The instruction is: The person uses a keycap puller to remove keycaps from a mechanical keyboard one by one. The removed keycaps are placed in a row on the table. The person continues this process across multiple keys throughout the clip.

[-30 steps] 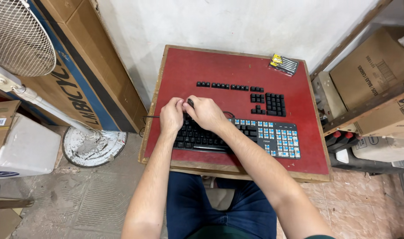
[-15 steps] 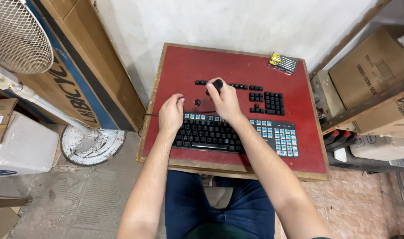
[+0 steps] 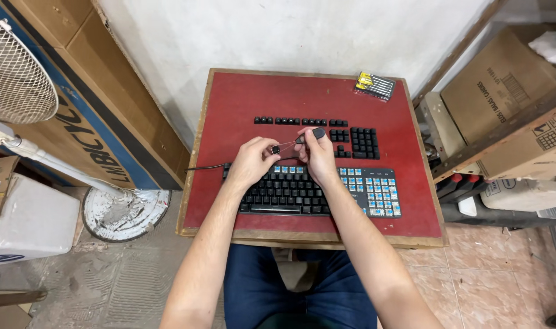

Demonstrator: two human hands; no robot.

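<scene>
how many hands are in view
2: the left hand above the keyboard by a keycap; the right hand holds a keycap puller.

A keyboard (image 3: 311, 191) lies on the worktop (image 3: 229, 109) at mid-frame, with rows of loose keycaps (image 3: 326, 125) above it. A screwdriver set (image 3: 374, 86) sits toward the upper right corner. Cardboard boxes (image 3: 503, 103) stand right; a fan (image 3: 16, 70) stands upper left.

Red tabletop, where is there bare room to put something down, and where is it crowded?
The red tabletop is bare along the left edge beside the keyboard, and across the back between the keycap rows and the wall, up to the screwdriver set. The middle is crowded, where the left hand and right hand work a keycap puller.
</scene>
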